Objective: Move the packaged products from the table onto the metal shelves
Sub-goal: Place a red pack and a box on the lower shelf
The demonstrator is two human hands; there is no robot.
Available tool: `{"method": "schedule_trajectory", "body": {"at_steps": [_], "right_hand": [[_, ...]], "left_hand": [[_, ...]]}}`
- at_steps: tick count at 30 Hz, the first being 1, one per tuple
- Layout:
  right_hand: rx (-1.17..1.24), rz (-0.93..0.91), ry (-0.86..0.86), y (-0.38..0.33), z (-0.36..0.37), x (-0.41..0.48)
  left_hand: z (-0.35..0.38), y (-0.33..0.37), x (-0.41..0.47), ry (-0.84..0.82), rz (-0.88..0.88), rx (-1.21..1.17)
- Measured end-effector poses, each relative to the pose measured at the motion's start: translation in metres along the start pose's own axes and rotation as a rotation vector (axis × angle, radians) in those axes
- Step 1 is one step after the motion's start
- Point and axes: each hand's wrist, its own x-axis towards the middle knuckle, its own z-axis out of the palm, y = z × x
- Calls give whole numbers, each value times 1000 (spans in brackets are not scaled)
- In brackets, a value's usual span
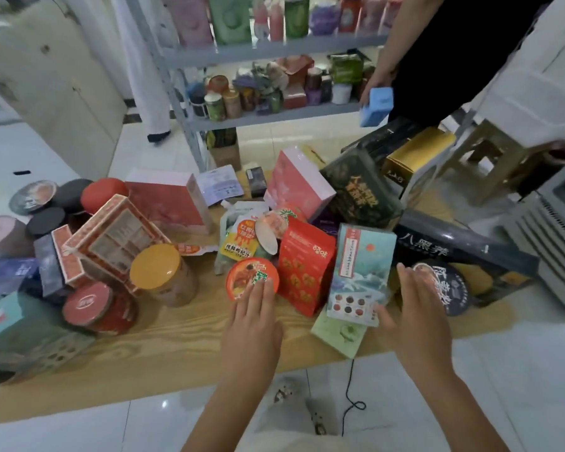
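Note:
Many packaged products lie on the wooden table (pixel 163 350). My left hand (pixel 253 318) reaches out with straight fingers, their tips on a round red-lidded tub (pixel 247 276). My right hand (pixel 411 314) is open, its thumb against the lower edge of a tall teal box (pixel 361 272) and its fingers beside the box's right side. A red pouch (pixel 302 265) stands between the tub and the teal box. A light green packet (pixel 338 334) lies under the teal box. The metal shelves (pixel 274 50) stand behind the table, holding tins and boxes.
Another person in black at the top right holds a blue box (pixel 375 106) near the shelves. A large dark box (pixel 463 252), a round dark-lidded tub (pixel 444 288), pink boxes (pixel 172 200) and red tins (pixel 95 308) crowd the table. A stool (pixel 490 158) stands at the right.

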Motion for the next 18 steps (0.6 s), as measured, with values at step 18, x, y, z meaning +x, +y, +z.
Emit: {"method": "schedule_trajectory", "body": {"at_steps": [18], "right_hand": [[960,661,-71,-14,45,113]], "left_hand": [[20,3,173,-275,458,18]]}}
